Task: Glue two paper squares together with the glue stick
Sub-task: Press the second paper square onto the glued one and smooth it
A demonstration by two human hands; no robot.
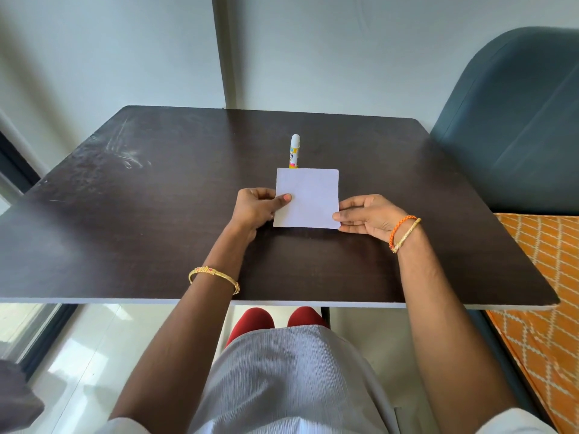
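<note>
Both forearms reach over the near edge of the dark table (125,239). Left hand (255,208) pinches the left edge of the white paper square (308,198), thumb on top, fingers curled beneath. Right hand (368,217) grips the square's lower right corner with curled fingers. Whether one sheet or two lie there cannot be told. Glue stick (294,151) stands upright just beyond the hands, long axis vertical, white cap up; its yellow label shows an unreadable fragment of print.
</note>
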